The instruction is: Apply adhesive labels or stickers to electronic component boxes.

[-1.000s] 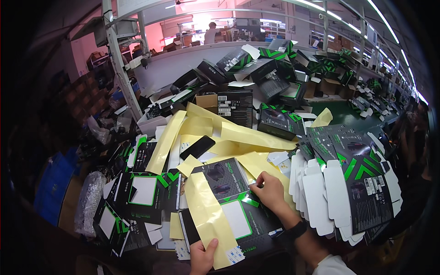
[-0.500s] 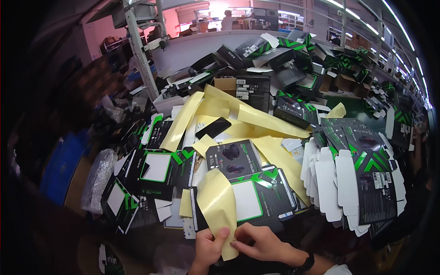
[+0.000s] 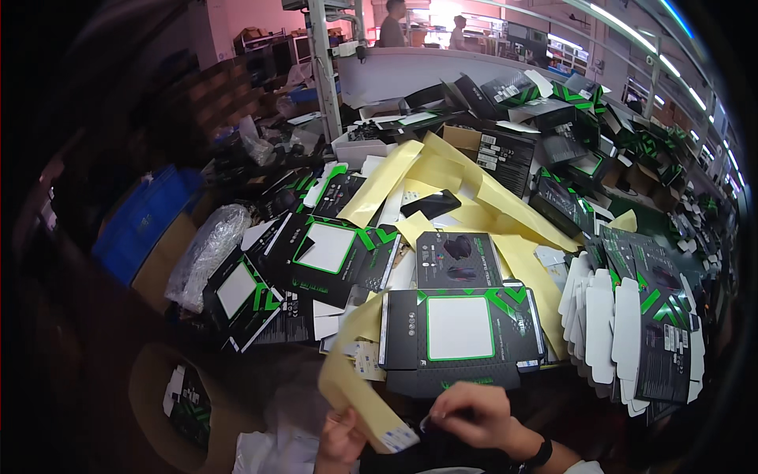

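Note:
My left hand [image 3: 341,437] is closed on the lower part of a long, curling strip of yellow backing paper [image 3: 351,387]. Small white-and-blue stickers [image 3: 399,437] sit at the strip's near end. To the right, my right hand [image 3: 478,415] is pinched just off that end, with a tiny pale bit at its fingertips, too small to name. Beyond my hands lies a flat, unfolded black-and-green box [image 3: 517,336] with a white window panel [image 3: 459,328] framed in green. Another black box panel [image 3: 456,261], printed with computer mice, lies behind it.
Stacked flat boxes [image 3: 663,355] stand at the right, more black-and-green boxes [image 3: 328,276] at the left. A black phone [image 3: 431,205] rests on yellow paper sheets [image 3: 387,186]. Bubble wrap [image 3: 212,253], a blue crate [image 3: 150,221] and an open carton [image 3: 154,419] are further left.
My view has turned left. The yellow strip has swung leftward off the black box, and its stickered end now shows. My right hand has come away from the strip.

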{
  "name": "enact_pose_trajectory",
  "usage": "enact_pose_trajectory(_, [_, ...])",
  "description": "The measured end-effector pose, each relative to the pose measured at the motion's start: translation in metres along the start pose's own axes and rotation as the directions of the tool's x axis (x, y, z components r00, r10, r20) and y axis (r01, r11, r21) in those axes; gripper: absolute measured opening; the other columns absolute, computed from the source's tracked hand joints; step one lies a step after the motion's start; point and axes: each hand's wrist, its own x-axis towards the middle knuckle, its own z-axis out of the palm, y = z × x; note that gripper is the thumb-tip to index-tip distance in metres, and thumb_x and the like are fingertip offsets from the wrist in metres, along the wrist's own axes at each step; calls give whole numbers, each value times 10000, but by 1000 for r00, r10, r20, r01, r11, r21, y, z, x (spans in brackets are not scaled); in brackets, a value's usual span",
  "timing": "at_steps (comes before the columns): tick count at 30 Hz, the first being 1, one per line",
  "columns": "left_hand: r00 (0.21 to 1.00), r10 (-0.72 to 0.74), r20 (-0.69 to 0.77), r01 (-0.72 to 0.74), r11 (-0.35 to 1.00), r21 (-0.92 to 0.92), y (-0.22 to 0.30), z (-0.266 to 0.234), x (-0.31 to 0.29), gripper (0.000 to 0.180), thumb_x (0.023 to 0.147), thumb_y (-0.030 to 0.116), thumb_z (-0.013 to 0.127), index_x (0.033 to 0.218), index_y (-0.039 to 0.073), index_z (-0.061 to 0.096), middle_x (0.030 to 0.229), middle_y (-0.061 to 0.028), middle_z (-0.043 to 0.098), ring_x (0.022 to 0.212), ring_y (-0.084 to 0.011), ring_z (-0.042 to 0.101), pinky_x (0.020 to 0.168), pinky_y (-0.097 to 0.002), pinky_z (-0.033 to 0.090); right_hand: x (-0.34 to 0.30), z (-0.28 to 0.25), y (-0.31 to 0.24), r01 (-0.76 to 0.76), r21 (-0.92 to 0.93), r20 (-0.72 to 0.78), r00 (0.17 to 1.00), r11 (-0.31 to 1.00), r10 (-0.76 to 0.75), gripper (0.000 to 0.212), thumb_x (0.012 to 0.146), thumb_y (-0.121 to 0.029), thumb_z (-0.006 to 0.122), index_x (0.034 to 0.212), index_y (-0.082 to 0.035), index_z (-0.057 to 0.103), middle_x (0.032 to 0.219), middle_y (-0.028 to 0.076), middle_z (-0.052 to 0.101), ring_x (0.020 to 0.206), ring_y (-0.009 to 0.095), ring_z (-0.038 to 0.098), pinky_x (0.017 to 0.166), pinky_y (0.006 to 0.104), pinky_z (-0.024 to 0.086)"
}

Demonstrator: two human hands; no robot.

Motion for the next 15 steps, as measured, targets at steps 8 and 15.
enact_pose_trajectory(8, [968,-83,238,101,993,-66,-24,-33,10,600,948,215,536,1479,114,275,1558,-196,133,1415,-393,196,1105,-572,245,24,0,50,-219,-297,61,967,930,247,150,770,-71,749,864,-31,639,732,53,637,675,131,638,603,250,488])
enact_pose_trajectory(15, [959,-90,267,118,989,-90,-25,-37,15,578,958,207,513,1482,135,278,1562,-189,115,1413,-399,194,1103,-586,243,27,6,55,-57,-529,153,975,847,161,205,744,-126,758,904,-97,633,732,10,615,658,183,591,637,300,428])
